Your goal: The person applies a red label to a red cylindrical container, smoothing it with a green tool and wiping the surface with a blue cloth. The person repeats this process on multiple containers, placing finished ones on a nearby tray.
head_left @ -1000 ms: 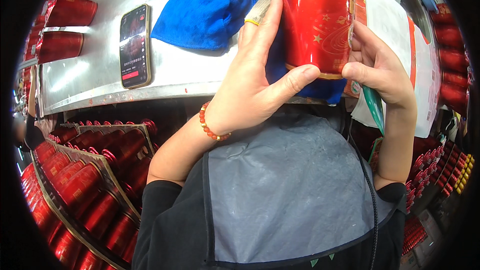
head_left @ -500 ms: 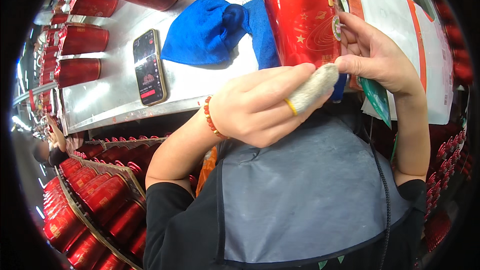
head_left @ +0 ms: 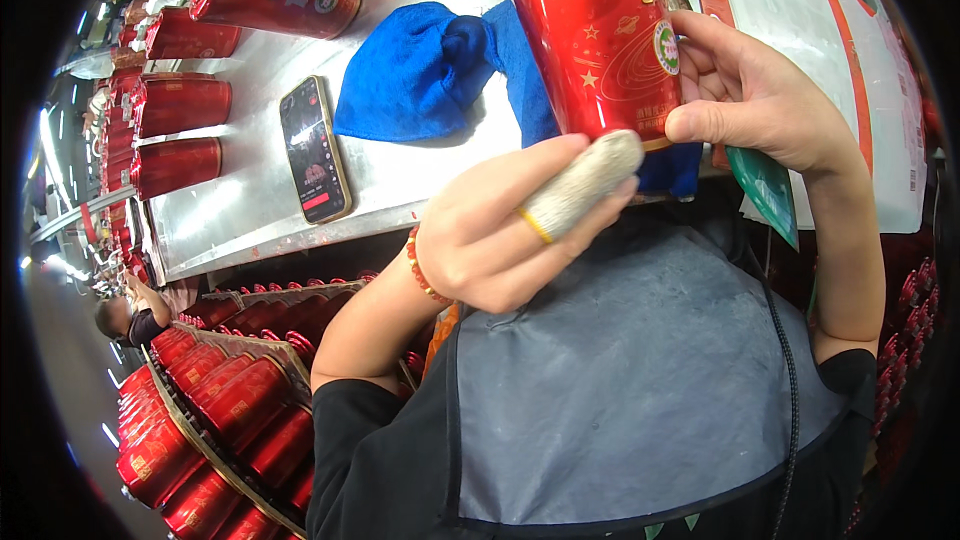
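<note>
A glossy red bottle [head_left: 600, 50] with gold stars, a ringed planet and a round green-and-white sticker lies tilted over the bench edge, its top beyond the upper border. My right hand [head_left: 770, 110] grips its lower right side, thumb at the base edge and fingers curled behind. My left hand [head_left: 510, 220] is closed against the base, fingers bent together and thumb hidden. One left finger wears a pale cloth finger cover [head_left: 585, 185] with a yellow rim. Under the bottle lies a blue cloth [head_left: 410, 75], bunched on its left.
A phone [head_left: 316, 150] lies on the metal bench [head_left: 235, 210]. Several red bottles [head_left: 185, 105] stand along the left. Crates of red bottles [head_left: 240, 390] fill the lower left. White sheets [head_left: 790, 30] and a green piece [head_left: 762, 198] are at right. Another person [head_left: 135, 315] is far left.
My left hand has slid left and slightly down, away from my right thumb. The bottle has turned a little, bringing its round sticker further into view. The whole view has shifted slightly.
</note>
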